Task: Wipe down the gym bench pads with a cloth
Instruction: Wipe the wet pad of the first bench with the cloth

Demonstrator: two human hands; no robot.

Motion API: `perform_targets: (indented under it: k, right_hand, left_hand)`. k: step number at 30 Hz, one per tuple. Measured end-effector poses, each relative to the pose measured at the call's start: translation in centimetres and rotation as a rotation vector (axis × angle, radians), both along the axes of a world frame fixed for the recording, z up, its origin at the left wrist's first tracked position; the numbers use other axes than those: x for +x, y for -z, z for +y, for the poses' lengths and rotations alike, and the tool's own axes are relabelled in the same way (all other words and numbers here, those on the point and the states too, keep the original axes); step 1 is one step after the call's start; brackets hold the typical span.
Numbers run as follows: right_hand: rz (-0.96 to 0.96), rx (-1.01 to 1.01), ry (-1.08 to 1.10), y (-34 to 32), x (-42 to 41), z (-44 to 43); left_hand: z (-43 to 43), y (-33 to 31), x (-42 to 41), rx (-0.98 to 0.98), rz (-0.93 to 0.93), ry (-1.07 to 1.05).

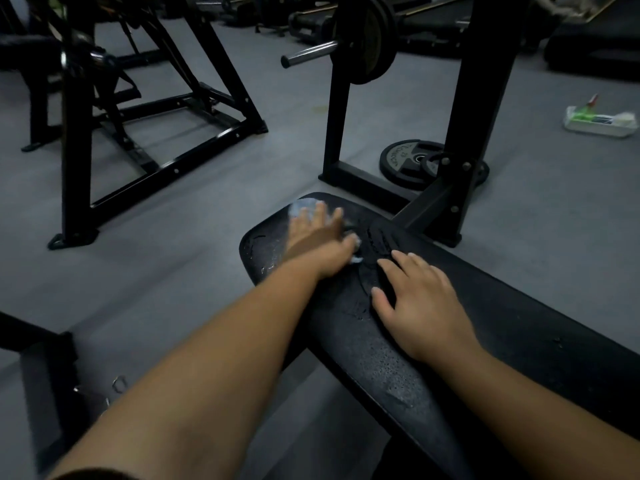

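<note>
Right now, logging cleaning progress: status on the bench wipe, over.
Left hand flat, pressing cloth on bench pad far end. Right hand flat on pad, empty. Pad speckled wet. Rack frame close beyond pad's end.

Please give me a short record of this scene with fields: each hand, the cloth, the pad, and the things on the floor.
left hand: flat on the cloth, fingers straight, near the pad's far end
right hand: flat on the bare pad, holds nothing
cloth: pale, mostly hidden under the left hand
bench pad: black, speckled, looks wet in places
floor: weight plate lies flat beyond the bench; white and green item farther right, too blurred to name
</note>
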State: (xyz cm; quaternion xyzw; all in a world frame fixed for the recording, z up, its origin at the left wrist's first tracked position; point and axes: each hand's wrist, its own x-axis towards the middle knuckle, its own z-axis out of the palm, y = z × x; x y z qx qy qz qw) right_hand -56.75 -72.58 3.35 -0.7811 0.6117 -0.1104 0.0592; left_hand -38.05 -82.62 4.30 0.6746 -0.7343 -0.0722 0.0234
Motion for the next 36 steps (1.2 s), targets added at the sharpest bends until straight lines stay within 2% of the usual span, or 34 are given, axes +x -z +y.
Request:
perform_targets:
  k: [2,4,5,6,8,10,11,13,15,16,20,22,23,24,26,28,29,32,34,36]
  right_hand:
    - [-0.055,-0.029,0.009,0.2,0.1,-0.1]
    - [-0.118,-0.022,0.024,0.3,-0.1,0.0]
    - [-0.138,-0.012,0.036,0.3,-0.3,0.1]
    - [-0.145,-0.01,0.046,0.3,-0.3,0.1]
    - [-0.145,-0.019,0.048,0.4,-0.2,0.0]
    - [-0.149,-0.019,0.046,0.5,-0.1,0.0]
    - [-0.158,-0.011,0.047,0.4,-0.2,0.0]
    - [-0.175,-0.002,0.049,0.4,-0.5,0.1]
    - [-0.18,-0.003,0.045,0.3,-0.5,0.2]
    - [-0.183,-0.006,0.045,0.2,-0.5,0.2]
    - [-0.187,-0.023,0.066,0.2,-0.1,0.2]
    - [-0.191,-0.03,0.064,0.1,0.1,0.3]
    - [-0.195,-0.033,0.064,0.0,0.0,0.3]
    - [-0.197,-0.034,0.064,0.0,0.0,0.3]
    - [-0.192,-0.029,0.06,0.1,0.0,0.4]
    - [-0.2,-0.017,0.061,0.0,0.0,0.5]
    - [-0.207,-0.005,0.063,0.0,0.0,0.5]
    - [-0.217,-0.005,0.062,0.0,0.1,0.7]
    - [-0.222,-0.021,0.064,0.0,0.0,0.4]
    - [-0.235,-0.02,0.064,0.0,0.0,0.3]
  left_hand:
    - [1.6,0.0,-2.3,-0.027,-0.001,0.241]
    - [4.0,-0.3,-0.1,-0.041,0.044,0.468]
    - [4.8,-0.5,2.1,-0.045,0.067,0.504]
    - [4.8,-0.5,4.3,-0.049,0.057,0.471]
    - [3.2,-0.7,6.9,-0.051,-0.021,0.247]
    - [1.4,-0.8,5.0,-0.029,-0.064,0.075]
    - [1.1,-0.7,3.0,-0.038,-0.045,0.076]
    - [3.1,-0.3,0.2,-0.04,-0.005,0.224]
    - [6.9,-0.2,1.6,-0.058,0.011,0.402]
    - [8.6,0.0,3.7,-0.082,0.024,0.424]
    - [6.6,0.4,9.4,-0.063,0.008,0.079]
    - [4.2,0.5,7.0,-0.046,-0.008,-0.098]
    - [3.8,0.4,5.0,-0.054,-0.001,-0.117]
    - [4.2,0.4,3.1,-0.069,0.018,-0.068]
    - [7.0,0.5,0.9,-0.066,0.049,0.186]
    - [9.1,0.2,2.1,-0.052,0.043,0.401]
    - [8.4,0.1,3.6,-0.061,0.045,0.42]
    - [3.3,-0.5,6.6,-0.083,-0.002,0.137]
    - [0.8,-0.8,4.2,-0.05,-0.053,-0.021]
    - [0.8,-0.5,-0.5,-0.049,-0.025,0.085]
